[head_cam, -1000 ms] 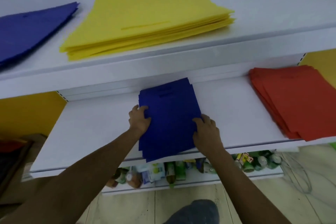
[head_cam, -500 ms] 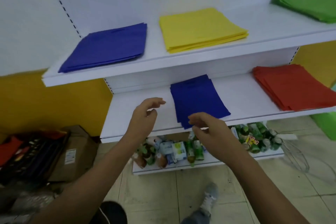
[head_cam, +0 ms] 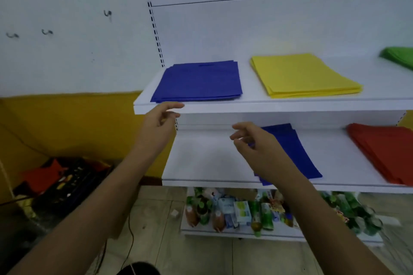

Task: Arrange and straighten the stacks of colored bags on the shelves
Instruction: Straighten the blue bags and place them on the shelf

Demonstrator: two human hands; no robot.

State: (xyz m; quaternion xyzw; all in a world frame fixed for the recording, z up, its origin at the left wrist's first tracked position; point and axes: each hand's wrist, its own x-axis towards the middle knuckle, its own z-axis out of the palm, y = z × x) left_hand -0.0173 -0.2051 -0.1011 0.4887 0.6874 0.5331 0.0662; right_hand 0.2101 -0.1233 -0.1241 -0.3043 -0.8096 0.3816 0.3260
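**Hands raised before two shelves of stacked bags**

Hands hang in the air in front of the shelving, neither touching a bag. Left hand is level with the front edge of the upper shelf, fingers loosely spread and slightly bent, holding nothing, just below the near left corner of the large blue stack. Right hand is in front of the lower shelf, fingers relaxed and parted, also holding nothing; it covers part of the small blue stack, which lies at an angle with its near edge past the shelf lip. On the upper shelf, the yellow stack lies right of the large blue one, well apart, and a green stack shows at the far right edge. The red stack lies on the lower shelf, right of the small blue stack. Bottles and cartons crowd the bottom shelf.
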